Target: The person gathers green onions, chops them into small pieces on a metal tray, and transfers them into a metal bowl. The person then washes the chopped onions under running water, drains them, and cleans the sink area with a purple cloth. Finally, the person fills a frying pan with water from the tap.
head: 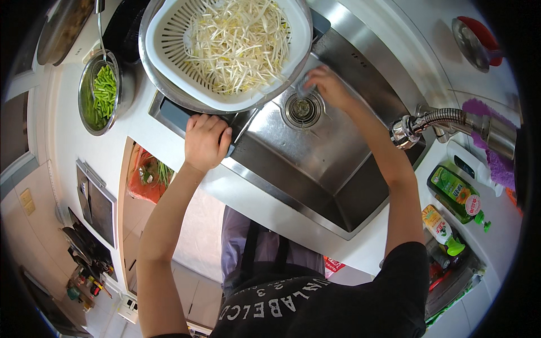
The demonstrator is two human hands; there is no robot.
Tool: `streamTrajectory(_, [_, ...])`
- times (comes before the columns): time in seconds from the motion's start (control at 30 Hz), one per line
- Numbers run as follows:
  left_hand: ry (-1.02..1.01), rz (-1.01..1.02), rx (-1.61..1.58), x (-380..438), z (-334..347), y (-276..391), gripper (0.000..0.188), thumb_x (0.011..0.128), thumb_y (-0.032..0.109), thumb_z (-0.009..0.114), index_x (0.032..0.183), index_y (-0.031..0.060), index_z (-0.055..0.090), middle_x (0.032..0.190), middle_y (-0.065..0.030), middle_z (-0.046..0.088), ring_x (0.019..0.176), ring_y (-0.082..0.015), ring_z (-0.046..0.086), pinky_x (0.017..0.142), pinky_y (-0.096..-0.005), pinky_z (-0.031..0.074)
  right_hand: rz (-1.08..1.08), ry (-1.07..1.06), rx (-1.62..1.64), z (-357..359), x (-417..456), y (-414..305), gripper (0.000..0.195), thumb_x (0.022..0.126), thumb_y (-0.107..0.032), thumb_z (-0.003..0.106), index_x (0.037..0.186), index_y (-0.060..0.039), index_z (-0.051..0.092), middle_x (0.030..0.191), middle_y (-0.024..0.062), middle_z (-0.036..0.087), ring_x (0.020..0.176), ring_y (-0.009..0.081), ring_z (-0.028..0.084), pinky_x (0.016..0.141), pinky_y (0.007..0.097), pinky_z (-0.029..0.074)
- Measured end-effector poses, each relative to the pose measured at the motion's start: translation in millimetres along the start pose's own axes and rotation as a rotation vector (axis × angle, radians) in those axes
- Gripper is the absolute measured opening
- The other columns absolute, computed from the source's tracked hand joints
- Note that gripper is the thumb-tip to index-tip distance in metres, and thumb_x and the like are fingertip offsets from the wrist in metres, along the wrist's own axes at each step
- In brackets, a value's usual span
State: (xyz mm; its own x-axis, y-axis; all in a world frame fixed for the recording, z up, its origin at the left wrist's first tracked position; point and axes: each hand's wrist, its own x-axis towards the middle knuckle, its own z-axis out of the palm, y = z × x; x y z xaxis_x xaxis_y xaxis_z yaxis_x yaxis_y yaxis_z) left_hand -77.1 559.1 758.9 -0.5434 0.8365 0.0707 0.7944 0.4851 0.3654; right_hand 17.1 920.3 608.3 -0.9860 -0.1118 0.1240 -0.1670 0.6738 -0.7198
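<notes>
My right hand [331, 88] is inside the stainless-steel sink [306, 156], with its fingers around a small grey thing [305, 85], perhaps a scrubbing pad, too blurred to name. The thing is just beside the round drain [302, 110], where wet scraps lie in the strainer. My left hand [207, 139] curls over the near end of a dark rack [243, 126] that spans the sink at its front edge. On that rack rests a metal basin [186, 101], and in it a white plastic colander [167, 78] full of bean sprouts [241, 46].
A steel bowl [86, 114] of cut green vegetable pieces [104, 93] stands on the left counter, a ladle in it. The chrome faucet [408, 131] juts in from the right. Beyond it are a green dish-soap bottle [454, 192], a smaller bottle [441, 228] and a purple cloth [492, 148].
</notes>
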Motion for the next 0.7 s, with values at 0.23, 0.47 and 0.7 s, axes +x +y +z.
streamTrajectory(0.23, [-0.011, 0.014, 0.005, 3, -2, -2, 0.013, 0.084, 0.018, 0.058, 0.078, 0.0077, 0.063, 0.081, -0.0060, 0.060, 0.084, -0.0262, 0.054, 0.084, -0.0397, 0.038, 0.173, 0.037, -0.289, 49, 9, 13, 0.050, 0.074, 0.008, 0.054, 0.114, -0.0185, 0.069, 0.123, 0.0123, 0.058, 0.110, 0.0340, 0.054, 0.096, 0.0422, 0.045])
streamTrajectory(0.47, [-0.024, -0.010, -0.024, 1, 0, -1, 0.013, 0.085, 0.016, 0.057, 0.079, 0.0064, 0.063, 0.082, -0.0074, 0.059, 0.087, -0.0281, 0.054, 0.086, -0.0410, 0.037, 0.916, -0.348, 0.666, 39, -85, -103, 0.040, 0.090, -0.020, 0.061, 0.128, -0.0124, 0.056, 0.119, 0.0145, 0.058, 0.109, 0.0284, 0.056, 0.089, 0.0380, 0.046])
streamTrajectory(0.7, [-0.007, 0.003, -0.020, 3, -2, 0, 0.014, 0.085, 0.017, 0.056, 0.079, 0.0066, 0.063, 0.081, -0.0069, 0.060, 0.086, -0.0276, 0.054, 0.084, -0.0405, 0.037, 0.061, -0.151, -0.136, 139, -151, -120, 0.037, 0.093, -0.030, 0.058, 0.123, -0.0081, 0.057, 0.095, 0.0119, 0.058, 0.087, 0.0292, 0.055, 0.075, 0.0408, 0.046])
